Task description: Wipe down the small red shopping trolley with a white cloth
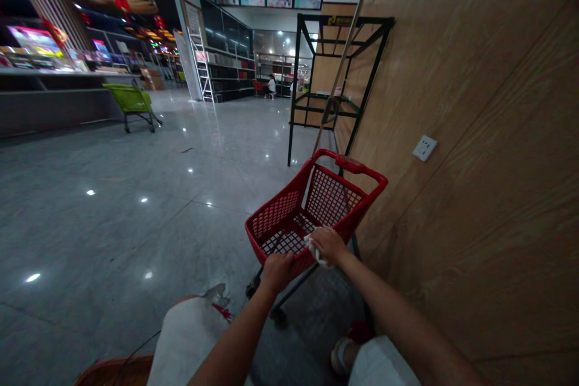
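Note:
A red plastic shopping cart with latticed sides stands on the floor before me, its handle turned away toward the upper right. My left hand is closed over the near rim of its basket. In my right hand is a white cloth, bunched against the same rim a little farther right. The cloth hangs partly outside the basket. No goods show inside the basket. Fingertips of both hands are partly hidden.
A wooden panel wall with a white socket rises close on the right. Behind the cart stand a black metal frame and a leaning pole. A green cart is farther left. A person sits far back.

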The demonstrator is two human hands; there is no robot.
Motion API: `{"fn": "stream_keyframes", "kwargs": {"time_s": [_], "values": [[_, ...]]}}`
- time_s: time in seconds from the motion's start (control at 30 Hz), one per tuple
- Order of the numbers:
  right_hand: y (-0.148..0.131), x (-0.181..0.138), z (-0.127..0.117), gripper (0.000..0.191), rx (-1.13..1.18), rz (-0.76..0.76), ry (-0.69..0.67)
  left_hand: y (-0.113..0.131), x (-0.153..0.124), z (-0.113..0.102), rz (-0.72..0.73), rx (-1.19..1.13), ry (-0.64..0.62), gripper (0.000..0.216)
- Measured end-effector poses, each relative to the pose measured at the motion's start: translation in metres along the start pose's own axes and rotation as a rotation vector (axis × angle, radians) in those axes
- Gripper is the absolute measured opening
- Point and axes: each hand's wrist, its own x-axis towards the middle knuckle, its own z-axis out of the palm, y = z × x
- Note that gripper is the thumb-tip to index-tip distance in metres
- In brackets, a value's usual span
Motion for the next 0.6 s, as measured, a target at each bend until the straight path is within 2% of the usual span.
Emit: {"fn": "stream_keyframes", "kwargs": {"time_s": [0.07,0.1,0.2,0.27,0.33,0.4,0.47,0.53,0.6], "values": [[0.012,-0.001,-0.005,0.026,-0.05,0.09,0.052,0.002,0.0,0.001,-0.011,-0.003,0.001,0.03],[0.009,-0.001,-0.004,0.026,-0.062,0.131,0.078,0.004,0.0,0.002,-0.013,-0.003,0.006,0.03],[-0.028,-0.003,0.012,0.028,-0.035,0.194,0.123,0.006,0.0,0.004,-0.01,-0.003,0.034,0.033],[-0.059,-0.005,0.025,0.029,-0.004,0.184,0.142,0.005,0.0,0.005,0.001,-0.012,0.042,0.033],[-0.075,-0.007,0.031,0.029,0.009,0.126,0.14,0.004,-0.001,0.005,0.013,-0.016,0.031,0.031],[-0.068,-0.007,0.026,0.029,0.008,0.03,0.093,0.003,-0.002,0.003,0.011,-0.007,0.017,0.03],[-0.04,-0.006,0.014,0.028,-0.007,-0.025,0.04,0.004,-0.003,0.001,0.003,0.001,0.011,0.031],[-0.008,-0.004,0.0,0.028,-0.04,0.052,0.037,0.007,-0.003,0.001,-0.006,0.004,0.009,0.032],[0.011,-0.003,-0.008,0.027,-0.074,0.156,0.054,0.011,-0.003,0.003,-0.003,-0.001,0.016,0.03]]}}
